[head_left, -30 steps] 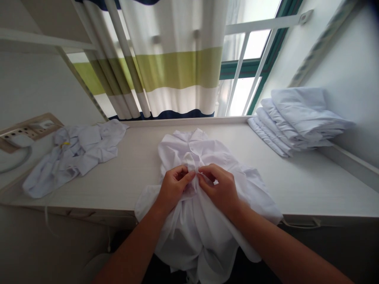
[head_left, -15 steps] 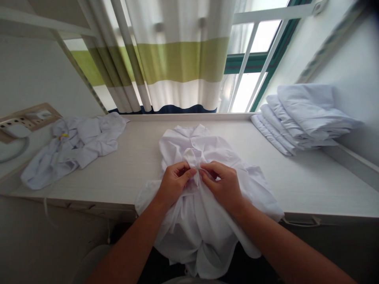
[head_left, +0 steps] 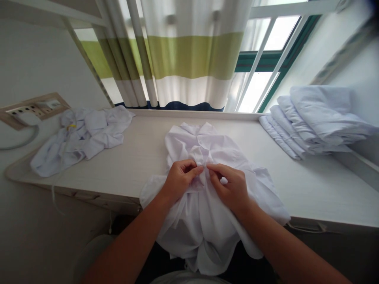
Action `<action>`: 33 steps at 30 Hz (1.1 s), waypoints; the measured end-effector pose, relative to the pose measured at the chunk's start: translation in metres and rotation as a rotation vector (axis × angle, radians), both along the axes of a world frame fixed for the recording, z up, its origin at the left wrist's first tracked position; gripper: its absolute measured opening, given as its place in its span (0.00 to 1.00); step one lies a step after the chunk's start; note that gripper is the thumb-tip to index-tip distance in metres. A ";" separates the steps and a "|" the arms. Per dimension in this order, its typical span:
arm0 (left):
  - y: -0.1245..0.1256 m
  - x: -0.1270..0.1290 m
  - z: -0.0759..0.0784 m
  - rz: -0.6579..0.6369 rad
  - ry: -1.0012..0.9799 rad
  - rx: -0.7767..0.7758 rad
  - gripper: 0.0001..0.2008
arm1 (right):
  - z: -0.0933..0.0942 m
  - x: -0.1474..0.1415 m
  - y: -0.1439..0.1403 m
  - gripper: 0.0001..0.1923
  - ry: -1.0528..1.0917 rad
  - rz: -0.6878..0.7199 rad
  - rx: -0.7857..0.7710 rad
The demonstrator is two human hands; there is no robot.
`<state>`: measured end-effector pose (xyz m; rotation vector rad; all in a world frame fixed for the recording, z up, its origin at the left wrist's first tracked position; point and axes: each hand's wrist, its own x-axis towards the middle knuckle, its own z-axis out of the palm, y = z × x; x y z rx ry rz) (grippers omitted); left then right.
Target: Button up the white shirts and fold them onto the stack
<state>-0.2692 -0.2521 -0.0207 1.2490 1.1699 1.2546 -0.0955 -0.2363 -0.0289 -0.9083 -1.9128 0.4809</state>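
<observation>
White cloth, a shirt [head_left: 207,154], is laid at the middle of the pale table [head_left: 148,154], collar end towards the window [head_left: 260,83] and hem end towards the viewer. Its long axis runs from the far edge of the table to the near edge, where the lower part is draped over the edge and hangs down. The front placket is gathered into a raised fold along this axis. The left hand [head_left: 179,182] is closed on the left edge of the fold, thumb against forefinger. The right hand [head_left: 232,187] is closed on the right edge in the same pinch, so that the fingertips of both hands almost meet over the midline of the shirt. Whether a button is held between them cannot be told.

A crumpled white garment [head_left: 79,136] is seen at the left end of the table, well apart from the shirt. A stack of folded white garments [head_left: 314,122] is placed at the right end, against the wall. A striped curtain [head_left: 183,59] hangs behind the table, and a socket panel [head_left: 32,112] is fixed to the left wall.
</observation>
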 end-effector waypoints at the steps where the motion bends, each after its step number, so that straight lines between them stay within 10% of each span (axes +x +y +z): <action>1: 0.000 0.000 0.000 -0.006 0.004 0.001 0.18 | 0.000 0.001 0.000 0.12 0.000 0.004 0.006; 33: 0.004 -0.013 -0.006 -0.217 -0.027 -0.011 0.19 | -0.005 -0.001 0.006 0.07 0.086 0.018 -0.111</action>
